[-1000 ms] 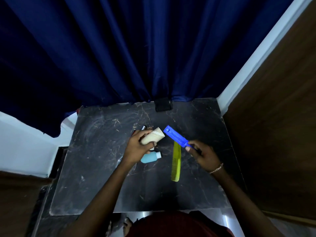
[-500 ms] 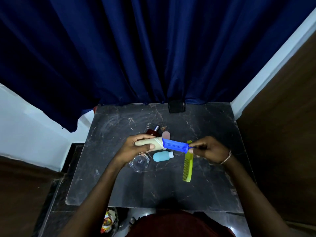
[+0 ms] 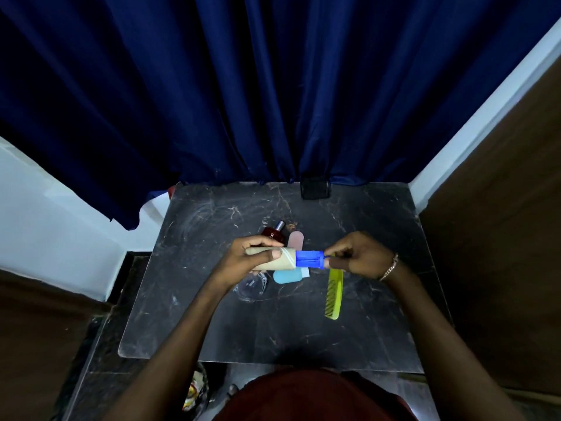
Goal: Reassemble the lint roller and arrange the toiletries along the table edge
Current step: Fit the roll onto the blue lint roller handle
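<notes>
My left hand (image 3: 243,258) grips the beige lint roll (image 3: 280,259) above the middle of the black marble table (image 3: 212,323). My right hand (image 3: 359,253) pinches the end of the blue roller handle (image 3: 309,259), whose other end sits inside the roll's right end. Both are held level. Below them lie a light blue bottle (image 3: 287,276), a clear glass dish (image 3: 252,287) and a yellow-green comb (image 3: 334,294). Behind my hands are a dark red perfume bottle (image 3: 274,233) and a pink item (image 3: 296,240).
A dark blue curtain (image 3: 273,86) hangs behind the table. A black clip-like object (image 3: 315,188) sits at the table's far edge. A brown wooden panel (image 3: 501,223) stands on the right, a white wall on the left.
The blue handle, apart from the roll a second ago, has been lined up and pushed into the roll's end, leaving less blue showing. The camera view has shifted.
</notes>
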Demonstrator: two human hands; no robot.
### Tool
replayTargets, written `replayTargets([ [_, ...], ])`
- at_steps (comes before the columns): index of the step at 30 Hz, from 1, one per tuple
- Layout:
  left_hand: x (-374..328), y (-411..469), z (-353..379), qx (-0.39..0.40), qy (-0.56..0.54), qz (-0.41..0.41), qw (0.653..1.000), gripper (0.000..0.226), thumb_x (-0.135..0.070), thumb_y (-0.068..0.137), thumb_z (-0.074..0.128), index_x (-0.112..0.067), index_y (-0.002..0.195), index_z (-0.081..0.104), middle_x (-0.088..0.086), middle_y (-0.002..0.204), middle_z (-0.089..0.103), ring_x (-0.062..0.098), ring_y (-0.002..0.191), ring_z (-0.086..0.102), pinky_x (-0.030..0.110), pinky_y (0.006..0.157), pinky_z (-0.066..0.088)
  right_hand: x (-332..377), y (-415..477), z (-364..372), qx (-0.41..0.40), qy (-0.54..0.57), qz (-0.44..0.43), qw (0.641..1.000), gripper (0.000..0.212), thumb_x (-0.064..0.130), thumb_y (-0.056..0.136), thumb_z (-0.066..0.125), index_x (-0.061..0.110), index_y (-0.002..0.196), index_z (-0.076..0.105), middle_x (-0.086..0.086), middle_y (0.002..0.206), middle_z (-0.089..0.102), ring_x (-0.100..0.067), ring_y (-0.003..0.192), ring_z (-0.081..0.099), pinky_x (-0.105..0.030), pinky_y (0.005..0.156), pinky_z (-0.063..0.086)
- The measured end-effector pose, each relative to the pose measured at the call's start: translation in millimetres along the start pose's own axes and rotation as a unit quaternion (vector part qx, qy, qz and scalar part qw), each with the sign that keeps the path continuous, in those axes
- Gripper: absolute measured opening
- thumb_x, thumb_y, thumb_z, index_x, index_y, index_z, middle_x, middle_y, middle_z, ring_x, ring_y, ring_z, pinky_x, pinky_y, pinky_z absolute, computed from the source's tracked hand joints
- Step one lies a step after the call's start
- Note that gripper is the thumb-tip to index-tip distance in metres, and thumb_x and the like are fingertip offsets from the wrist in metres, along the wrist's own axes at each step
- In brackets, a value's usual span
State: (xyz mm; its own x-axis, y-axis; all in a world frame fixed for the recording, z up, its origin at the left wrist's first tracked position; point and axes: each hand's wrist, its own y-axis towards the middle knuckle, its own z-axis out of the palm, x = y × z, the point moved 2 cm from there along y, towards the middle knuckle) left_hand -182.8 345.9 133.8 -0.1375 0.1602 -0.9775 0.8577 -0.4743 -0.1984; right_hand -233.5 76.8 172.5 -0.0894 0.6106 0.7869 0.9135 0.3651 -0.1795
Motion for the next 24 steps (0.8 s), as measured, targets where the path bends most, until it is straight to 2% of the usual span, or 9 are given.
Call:
replayTargets([
  [2,-0.4,0.1,12.9,0.011,0.005,0.002,1.000,0.032,-0.027,0.080,0.080,-0.010,0.108,0.079,0.006,0.090,0.079,0.007,0.069,0.067,0.018,0.053,0.048,8.9,5.2,10.5,0.011,-0.013,-0.014,1.000,0.009,0.022,0.086,0.075,0.018,0.092,0.080,0.027,0.057,0.063,0.010,0.052,0.056,-0.002,0.055,0.039],
  [6,2.9,-0.5,18.8,-0.006,-0.003,-0.001,1.000,0.022,-0.008,0.088,0.077,-0.001,0.109,0.076,0.010,0.088,0.078,0.000,0.059,0.064,0.014,0.048,0.045,8.8,8.8,14.3,-0.003,-0.005,0.007,1.000,0.014,0.028,0.083,0.075,0.025,0.096,0.080,0.020,0.057,0.066,0.007,0.051,0.055,-0.006,0.055,0.041],
  [9,4.9,-1.2,18.2,-0.001,0.000,0.004,1.000,0.023,-0.009,0.087,0.077,-0.001,0.108,0.076,0.021,0.095,0.077,-0.002,0.057,0.064,0.011,0.047,0.044,6.8,7.1,16.0,-0.003,0.002,0.028,1.000,0.018,0.029,0.082,0.076,0.028,0.100,0.079,0.022,0.060,0.069,0.008,0.053,0.057,-0.005,0.055,0.041],
  [13,3.7,1.2,19.2,-0.004,0.014,0.014,1.000,0.022,-0.011,0.086,0.077,-0.002,0.106,0.077,0.001,0.088,0.078,-0.003,0.065,0.067,0.008,0.054,0.047,7.4,8.4,16.1,-0.006,-0.017,0.033,0.999,0.022,0.030,0.082,0.076,0.025,0.104,0.078,0.027,0.068,0.070,0.009,0.063,0.066,-0.004,0.059,0.044],
  [15,0.9,2.2,21.0,-0.009,0.012,0.020,1.000,0.027,-0.021,0.082,0.079,-0.005,0.104,0.078,-0.001,0.086,0.078,0.001,0.067,0.068,0.013,0.057,0.049,8.2,10.5,16.9,-0.008,-0.026,0.036,0.999,0.023,0.035,0.081,0.073,0.028,0.102,0.077,0.016,0.076,0.076,0.006,0.066,0.067,-0.011,0.061,0.049],
  [17,-1.7,3.9,24.7,-0.017,0.018,0.018,1.000,0.032,-0.032,0.077,0.080,-0.011,0.102,0.080,0.009,0.090,0.079,0.016,0.076,0.069,0.030,0.067,0.051,9.9,13.3,19.8,-0.012,-0.042,0.030,0.999,0.030,0.044,0.077,0.066,0.027,0.097,0.079,0.001,0.073,0.076,0.002,0.061,0.062,-0.024,0.059,0.053],
  [19,-1.1,6.2,26.4,-0.025,0.016,0.017,0.999,0.033,-0.037,0.075,0.080,-0.015,0.100,0.080,0.015,0.096,0.078,0.030,0.080,0.069,0.044,0.070,0.048,10.7,16.0,21.0,-0.014,-0.049,0.024,0.998,0.035,0.049,0.074,0.062,0.026,0.094,0.078,-0.006,0.070,0.073,-0.009,0.058,0.062,-0.032,0.060,0.053],
  [21,-0.2,7.5,27.6,-0.029,0.016,0.021,0.999,0.034,-0.039,0.075,0.080,-0.016,0.100,0.080,0.015,0.097,0.078,0.037,0.080,0.069,0.046,0.069,0.048,10.0,17.1,19.7,-0.013,-0.041,0.022,0.999,0.027,0.047,0.075,0.062,0.031,0.091,0.076,-0.003,0.068,0.073,-0.012,0.058,0.065,-0.030,0.059,0.052],
  [24,0.2,8.8,29.2,-0.016,0.024,0.018,0.999,0.034,-0.040,0.077,0.079,-0.017,0.102,0.080,0.013,0.095,0.078,0.024,0.076,0.067,0.038,0.065,0.049,7.3,16.1,17.5,-0.011,-0.019,0.029,0.999,0.018,0.036,0.077,0.069,0.029,0.092,0.077,0.000,0.069,0.075,0.000,0.058,0.060,-0.026,0.055,0.050],
])
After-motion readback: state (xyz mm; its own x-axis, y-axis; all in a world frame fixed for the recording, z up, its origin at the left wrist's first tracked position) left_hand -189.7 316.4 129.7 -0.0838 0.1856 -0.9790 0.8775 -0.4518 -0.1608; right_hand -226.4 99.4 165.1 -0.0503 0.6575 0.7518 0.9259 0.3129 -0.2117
